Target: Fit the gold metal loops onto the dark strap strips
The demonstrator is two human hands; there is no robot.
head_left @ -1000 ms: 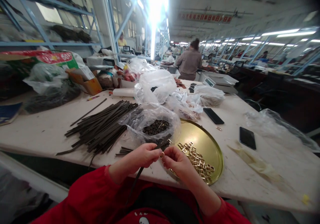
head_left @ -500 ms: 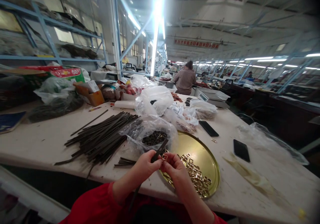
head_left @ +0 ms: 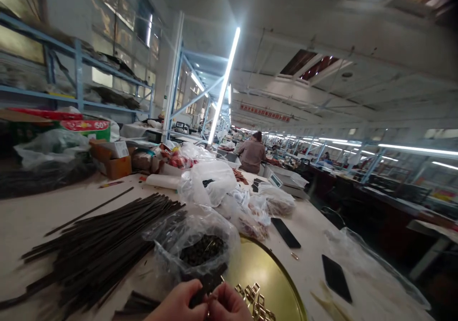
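At the bottom edge of the head view, my left hand [head_left: 182, 303] is closed on a dark brown strip [head_left: 213, 279], whose end points up past the fingers. My right hand [head_left: 229, 304] is pinched against it, fingertips touching the strip. The small gold buckle in the right fingers is mostly hidden now. Just beyond the hands is a clear plastic bag [head_left: 229, 230] with small dark pieces [head_left: 202, 250] inside. Right of it lies a round gold tray [head_left: 274, 268] with loose gold buckles [head_left: 255, 297]. A large pile of dark strips [head_left: 107, 240] spreads to the left.
Two black phones [head_left: 285, 232] [head_left: 337, 278] lie right of the tray, with a small metal piece [head_left: 294, 256] nearby. Plastic bags [head_left: 211, 182], a white roll [head_left: 162, 181] and an orange box [head_left: 113, 163] stand farther back. A person [head_left: 252, 153] sits beyond the table.
The view has tilted upward, so my hands and the table sit lower in the picture. My fingers have closed together around the strip, and the buckle is less visible.
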